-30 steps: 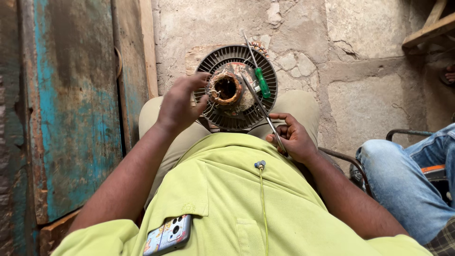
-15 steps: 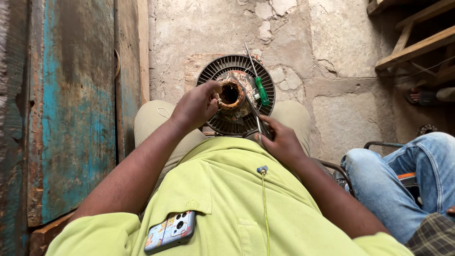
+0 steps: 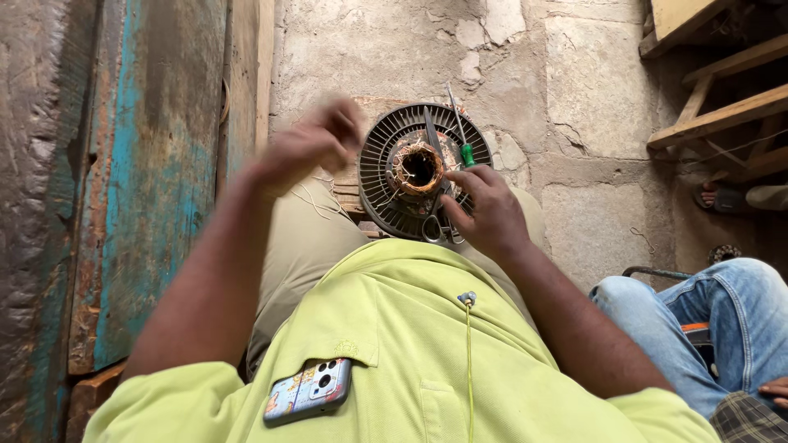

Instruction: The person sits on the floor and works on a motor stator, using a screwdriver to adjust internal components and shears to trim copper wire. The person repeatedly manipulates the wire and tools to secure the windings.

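Observation:
A round dark ribbed motor housing [image 3: 379, 176] with a copper winding [image 3: 417, 168] at its centre sits on my lap. My left hand [image 3: 316, 143] is raised to the left of it, blurred, fingers pinched on thin pale strands [image 3: 316, 197] that trail over my thigh. My right hand [image 3: 486, 212] rests on the housing's right side, thumb at the handle loops of grey scissors [image 3: 432, 223] that lie across the winding. A green-handled screwdriver [image 3: 465, 152] lies on the housing just above my right fingers.
A worn blue wooden door [image 3: 123, 189] stands at the left, and a cracked concrete floor [image 3: 591, 123] lies ahead. Wooden frames [image 3: 722, 98] are at the upper right. Another person's jeans-clad leg [image 3: 706, 320] is close on my right. A phone [image 3: 308, 391] sits in my shirt pocket.
My left hand has left the winding and swung up and to the left, drawing the strands out. My right hand has moved up onto the housing with the scissors laid across it.

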